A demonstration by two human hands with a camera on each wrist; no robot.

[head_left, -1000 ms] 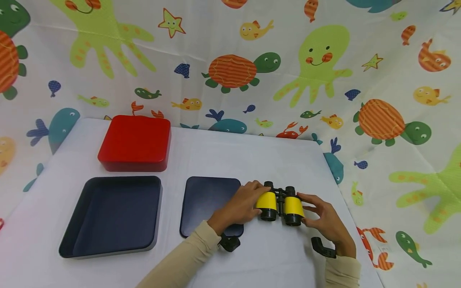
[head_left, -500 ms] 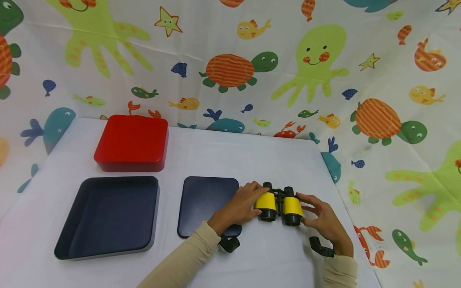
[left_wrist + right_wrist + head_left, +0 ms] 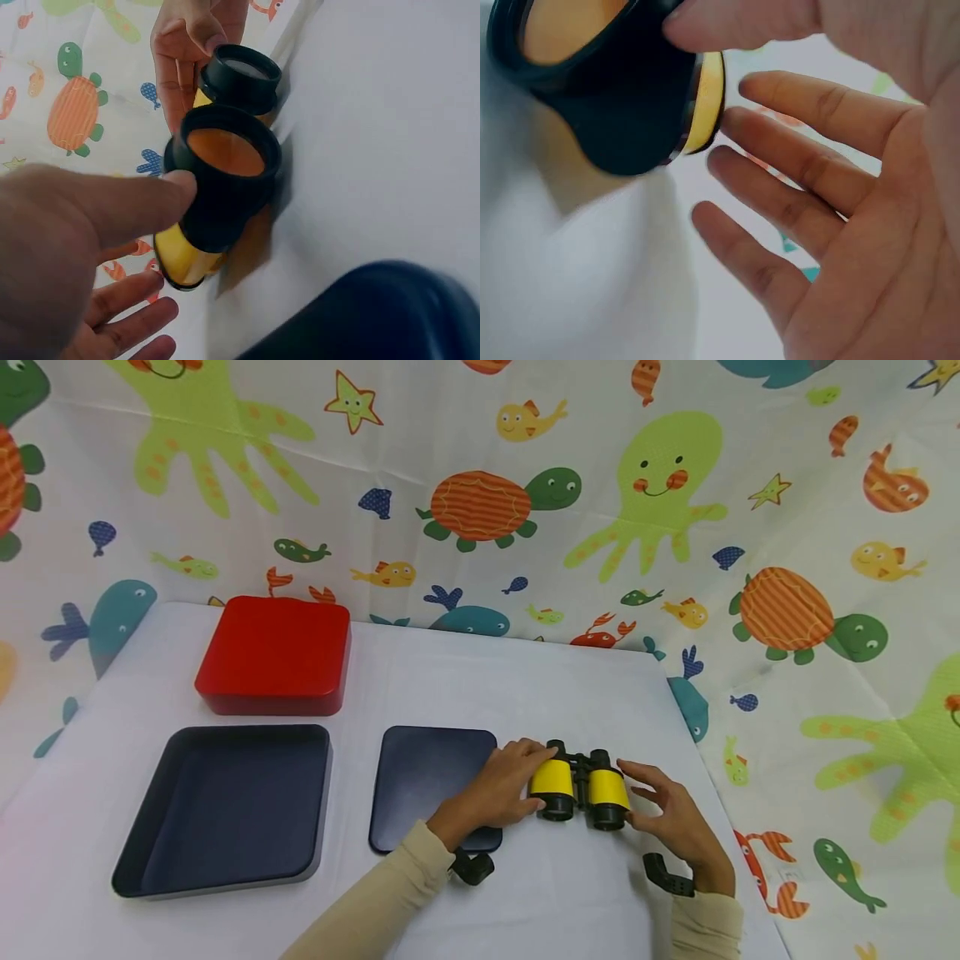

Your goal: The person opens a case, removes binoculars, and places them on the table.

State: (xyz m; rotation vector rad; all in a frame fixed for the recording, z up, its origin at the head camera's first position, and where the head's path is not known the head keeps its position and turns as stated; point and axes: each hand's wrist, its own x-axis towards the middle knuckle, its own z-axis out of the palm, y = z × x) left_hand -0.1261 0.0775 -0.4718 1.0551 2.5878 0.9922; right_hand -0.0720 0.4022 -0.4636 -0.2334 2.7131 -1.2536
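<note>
A pair of yellow and black binoculars (image 3: 581,785) rests on the white table, its wide lens ends toward the person. My left hand (image 3: 502,789) is at its left barrel (image 3: 221,187); the thumb overlaps the black lens end in the left wrist view, with several fingers spread beside the yellow part. At the right barrel (image 3: 609,789), my right hand (image 3: 678,818) has its thumb by the black lens end. The right wrist view shows the fingers (image 3: 780,195) of that hand loosely extended, with a gap to the barrel.
A flat dark blue lid (image 3: 420,785) lies under the left forearm's side. Farther left stands a dark blue open tray (image 3: 225,810), with a red box (image 3: 277,652) behind it. A sea-animal print curtain (image 3: 480,435) borders the table's back and right.
My left hand has shifted slightly left, its fingers easing off the barrel. My right fingertips show slightly more gap. The binoculars stay in place; the head view shifted a little.
</note>
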